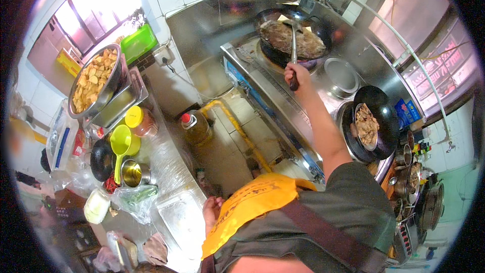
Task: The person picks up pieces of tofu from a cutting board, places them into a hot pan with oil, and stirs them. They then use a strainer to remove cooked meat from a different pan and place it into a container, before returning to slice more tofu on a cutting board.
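Observation:
In the head view, my right hand (297, 76) is closed on the dark handle of a metal wok spatula (294, 40). The spatula's blade rests on a large brown slab of food (276, 40), perhaps meat, which lies in a black wok (326, 26) on the stove. Pale pieces show beside the slab. My left hand (213, 208) hangs low at the apron's side, near the edge of the metal counter; its fingers look curled, and whether it holds anything is unclear.
A metal pot lid (341, 76) and a second wok (386, 121) with a bowl of cooked pieces (366, 127) are on the stove. On the left counter stand a basin of cut potatoes (94, 79), a green ladle (123, 142) and a jar (140, 121). An oil jug (196, 129) stands on the floor.

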The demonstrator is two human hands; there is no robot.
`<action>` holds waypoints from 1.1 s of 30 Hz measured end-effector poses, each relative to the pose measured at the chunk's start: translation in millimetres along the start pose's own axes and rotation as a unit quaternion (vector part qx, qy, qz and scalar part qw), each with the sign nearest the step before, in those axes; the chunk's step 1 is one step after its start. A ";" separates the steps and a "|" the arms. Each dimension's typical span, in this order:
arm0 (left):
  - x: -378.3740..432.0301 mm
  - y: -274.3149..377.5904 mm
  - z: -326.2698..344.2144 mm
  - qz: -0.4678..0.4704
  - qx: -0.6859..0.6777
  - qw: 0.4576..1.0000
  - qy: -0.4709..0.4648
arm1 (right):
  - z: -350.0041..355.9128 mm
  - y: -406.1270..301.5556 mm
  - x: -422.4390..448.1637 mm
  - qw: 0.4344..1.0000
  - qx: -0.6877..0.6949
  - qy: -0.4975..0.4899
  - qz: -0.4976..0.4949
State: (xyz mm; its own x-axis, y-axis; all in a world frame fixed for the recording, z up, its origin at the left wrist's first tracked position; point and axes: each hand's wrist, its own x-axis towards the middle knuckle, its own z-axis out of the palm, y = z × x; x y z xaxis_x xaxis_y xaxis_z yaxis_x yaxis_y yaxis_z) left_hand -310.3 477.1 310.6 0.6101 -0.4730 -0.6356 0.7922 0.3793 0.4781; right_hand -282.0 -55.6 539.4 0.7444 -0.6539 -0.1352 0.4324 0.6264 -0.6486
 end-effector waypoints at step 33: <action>-26.6 -1.6 354.2 -0.063 0.295 0.888 -0.348 | 96.5 -95.4 -221.4 0.981 -0.020 -0.092 -0.172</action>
State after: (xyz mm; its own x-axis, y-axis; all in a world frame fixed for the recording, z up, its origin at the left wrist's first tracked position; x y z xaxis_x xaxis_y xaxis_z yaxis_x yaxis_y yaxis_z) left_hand -322.5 207.4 541.4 0.2157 -0.9365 -0.2763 0.5990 -0.0965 0.7949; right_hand -438.9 70.3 703.5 0.6392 -0.7333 0.2316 0.6560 0.3628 -0.6619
